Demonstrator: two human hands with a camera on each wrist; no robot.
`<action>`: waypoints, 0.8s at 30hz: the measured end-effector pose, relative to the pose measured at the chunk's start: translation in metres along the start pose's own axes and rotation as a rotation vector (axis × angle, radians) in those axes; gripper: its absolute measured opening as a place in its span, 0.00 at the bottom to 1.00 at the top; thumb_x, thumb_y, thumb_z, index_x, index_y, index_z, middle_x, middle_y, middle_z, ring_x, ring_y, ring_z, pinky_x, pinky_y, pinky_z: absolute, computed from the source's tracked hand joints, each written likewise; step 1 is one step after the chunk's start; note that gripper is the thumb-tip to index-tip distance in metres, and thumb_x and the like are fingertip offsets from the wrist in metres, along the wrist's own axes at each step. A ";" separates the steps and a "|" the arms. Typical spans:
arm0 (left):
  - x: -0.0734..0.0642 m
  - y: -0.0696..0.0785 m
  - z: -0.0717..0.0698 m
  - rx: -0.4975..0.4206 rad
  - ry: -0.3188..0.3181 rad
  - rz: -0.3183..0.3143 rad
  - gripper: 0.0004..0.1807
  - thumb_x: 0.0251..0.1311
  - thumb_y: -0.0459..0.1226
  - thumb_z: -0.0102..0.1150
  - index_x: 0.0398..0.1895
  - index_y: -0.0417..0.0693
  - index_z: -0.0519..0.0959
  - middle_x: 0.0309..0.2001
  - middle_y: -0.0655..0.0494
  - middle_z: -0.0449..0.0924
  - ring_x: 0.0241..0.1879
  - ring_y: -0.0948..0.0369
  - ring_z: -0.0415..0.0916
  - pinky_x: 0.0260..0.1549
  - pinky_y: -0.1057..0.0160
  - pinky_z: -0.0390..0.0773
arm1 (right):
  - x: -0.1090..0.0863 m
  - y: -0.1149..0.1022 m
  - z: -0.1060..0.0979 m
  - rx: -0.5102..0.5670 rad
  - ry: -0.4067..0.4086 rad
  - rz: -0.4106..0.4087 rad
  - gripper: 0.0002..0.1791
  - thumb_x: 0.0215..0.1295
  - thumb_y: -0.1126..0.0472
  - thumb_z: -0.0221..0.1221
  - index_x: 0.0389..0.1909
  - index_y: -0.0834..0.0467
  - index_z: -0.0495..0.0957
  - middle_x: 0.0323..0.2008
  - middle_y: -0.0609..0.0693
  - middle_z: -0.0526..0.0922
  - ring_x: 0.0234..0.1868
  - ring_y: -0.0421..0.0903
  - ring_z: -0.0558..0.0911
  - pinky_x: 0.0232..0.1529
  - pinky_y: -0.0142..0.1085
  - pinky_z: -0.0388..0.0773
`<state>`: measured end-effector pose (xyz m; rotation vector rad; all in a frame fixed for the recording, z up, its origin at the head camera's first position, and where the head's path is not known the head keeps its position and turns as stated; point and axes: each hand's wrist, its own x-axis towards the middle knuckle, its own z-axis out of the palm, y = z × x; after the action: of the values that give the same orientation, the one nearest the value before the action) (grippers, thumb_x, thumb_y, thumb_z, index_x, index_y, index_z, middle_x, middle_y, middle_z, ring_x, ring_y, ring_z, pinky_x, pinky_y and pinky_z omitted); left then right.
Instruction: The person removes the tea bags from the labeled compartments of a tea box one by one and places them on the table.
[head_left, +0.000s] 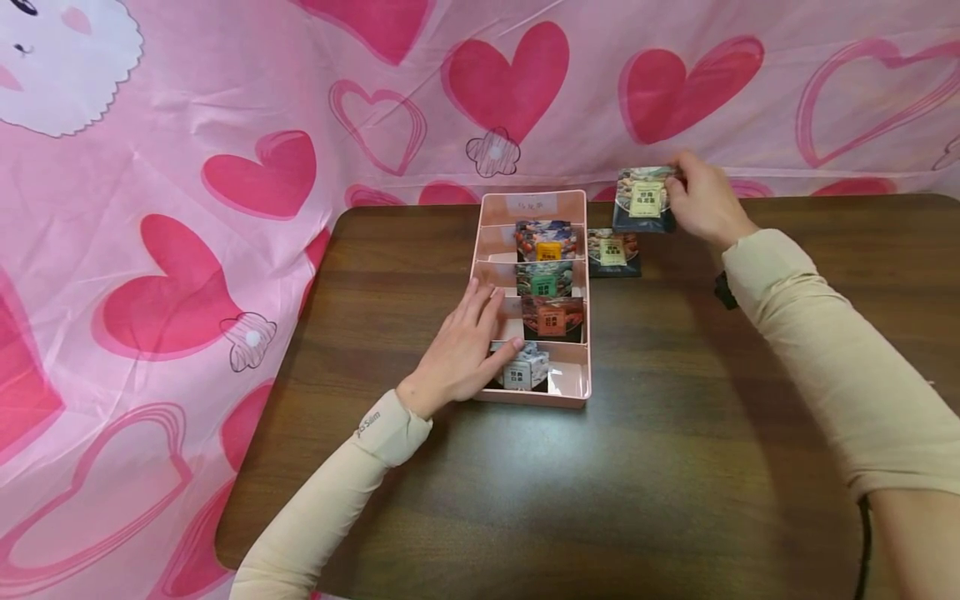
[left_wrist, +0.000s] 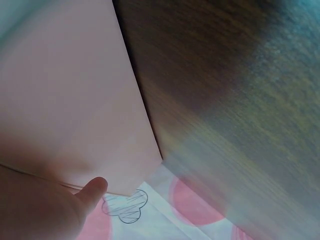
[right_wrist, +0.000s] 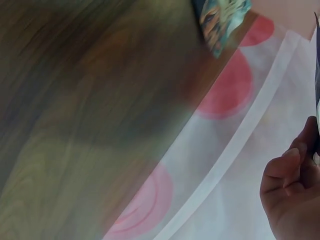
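Note:
My right hand [head_left: 705, 200] pinches a tea sachet [head_left: 643, 200] by its right edge, above the far part of the table. It has a dark base and a pale yellow label. A matching sachet [head_left: 613, 254] lies on the table just below it, against the box's right side. My left hand [head_left: 461, 350] rests on the left rim of a long pink divided box [head_left: 570, 382], fingers straight and thumb reaching over the front compartment. Inside stand orange-labelled sachets [head_left: 547, 243], a green-labelled sachet [head_left: 544, 281], a red-labelled sachet [head_left: 552, 318] and white sachets [head_left: 525, 369].
The dark wooden table [head_left: 645, 483] carries the box near its far edge. A pink cloth with hearts [head_left: 517, 75] hangs behind and along the left side. A paper label [head_left: 531, 205] is on the box's far inner wall.

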<state>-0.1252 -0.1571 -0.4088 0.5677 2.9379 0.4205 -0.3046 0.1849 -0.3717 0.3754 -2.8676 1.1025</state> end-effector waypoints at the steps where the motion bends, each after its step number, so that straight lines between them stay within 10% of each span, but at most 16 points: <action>1: 0.000 0.000 0.000 0.000 0.001 0.001 0.46 0.67 0.67 0.28 0.77 0.47 0.46 0.78 0.48 0.44 0.78 0.55 0.27 0.73 0.49 0.48 | -0.001 0.003 -0.002 -0.007 -0.002 0.000 0.23 0.73 0.60 0.38 0.62 0.68 0.66 0.50 0.69 0.74 0.49 0.61 0.72 0.53 0.56 0.66; 24: 0.000 0.000 0.000 0.002 0.011 0.007 0.45 0.68 0.65 0.30 0.77 0.46 0.47 0.77 0.47 0.45 0.78 0.55 0.28 0.73 0.48 0.49 | -0.016 0.038 -0.024 -0.136 -0.097 0.032 0.20 0.72 0.61 0.40 0.57 0.69 0.68 0.42 0.68 0.75 0.40 0.59 0.72 0.36 0.43 0.64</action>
<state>-0.1253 -0.1565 -0.4091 0.5777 2.9482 0.4232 -0.2991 0.2318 -0.3809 0.3872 -3.0217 0.9110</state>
